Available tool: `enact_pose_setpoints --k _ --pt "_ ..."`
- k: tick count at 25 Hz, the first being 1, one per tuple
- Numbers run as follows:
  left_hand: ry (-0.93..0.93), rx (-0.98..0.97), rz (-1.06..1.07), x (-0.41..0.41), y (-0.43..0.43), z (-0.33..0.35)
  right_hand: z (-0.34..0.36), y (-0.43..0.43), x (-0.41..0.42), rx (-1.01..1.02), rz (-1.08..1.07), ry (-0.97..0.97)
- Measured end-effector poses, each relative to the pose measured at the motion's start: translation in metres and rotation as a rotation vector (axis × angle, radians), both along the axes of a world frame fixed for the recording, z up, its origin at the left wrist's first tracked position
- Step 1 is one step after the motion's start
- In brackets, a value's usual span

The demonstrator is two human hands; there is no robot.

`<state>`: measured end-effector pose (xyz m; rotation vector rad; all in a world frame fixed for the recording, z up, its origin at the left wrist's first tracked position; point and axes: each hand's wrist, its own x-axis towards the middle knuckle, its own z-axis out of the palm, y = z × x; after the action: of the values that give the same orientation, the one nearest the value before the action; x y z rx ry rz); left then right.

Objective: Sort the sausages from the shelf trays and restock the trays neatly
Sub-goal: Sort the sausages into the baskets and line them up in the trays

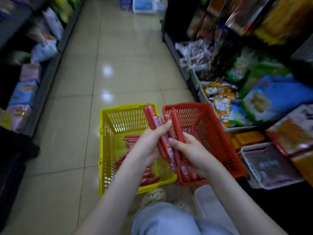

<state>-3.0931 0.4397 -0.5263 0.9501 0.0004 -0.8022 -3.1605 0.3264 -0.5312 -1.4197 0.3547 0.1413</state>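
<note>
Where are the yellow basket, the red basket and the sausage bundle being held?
yellow basket (pixel 118 108): head view, on its far rim.
red basket (pixel 213 131): head view, on its right side wall.
sausage bundle (pixel 151 117): head view, on the upper part of the leftmost sausage.

floor: glossy beige tiles (pixel 118 48) run down the aisle ahead of me
light: two pale glares (pixel 107 71) on the tiles, mid-aisle
left side: dark left shelf unit (pixel 49 78), blurred pastel packets on it
right side: dark right shelf unit (pixel 177 56), crowded with bright bags beside me
far end: blue and white cartons (pixel 144 5)
</note>
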Motion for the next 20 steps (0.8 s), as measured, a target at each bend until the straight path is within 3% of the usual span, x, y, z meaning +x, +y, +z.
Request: enact_pose_setpoints --k 6,11,15,20 --pt "-0.061 -0.047 -0.050 -0.109 -0.001 0.083 0.085 0.013 -0.112 -0.069 -0.201 -0.064" --pt "-0.229 0.136 -0.203 -0.187 -0.027 0.116 0.102 -0.002 -0.198 -0.062 -0.369 -0.137" --pt "-0.519 0.329 -0.437 -0.221 -0.083 0.104 0.083 -0.040 -0.252 0.049 -0.519 -0.184" --pt "-0.620 0.394 -0.829 -0.239 -0.177 0.048 0.015 -0.119 -0.293 0.308 -0.713 -0.206"
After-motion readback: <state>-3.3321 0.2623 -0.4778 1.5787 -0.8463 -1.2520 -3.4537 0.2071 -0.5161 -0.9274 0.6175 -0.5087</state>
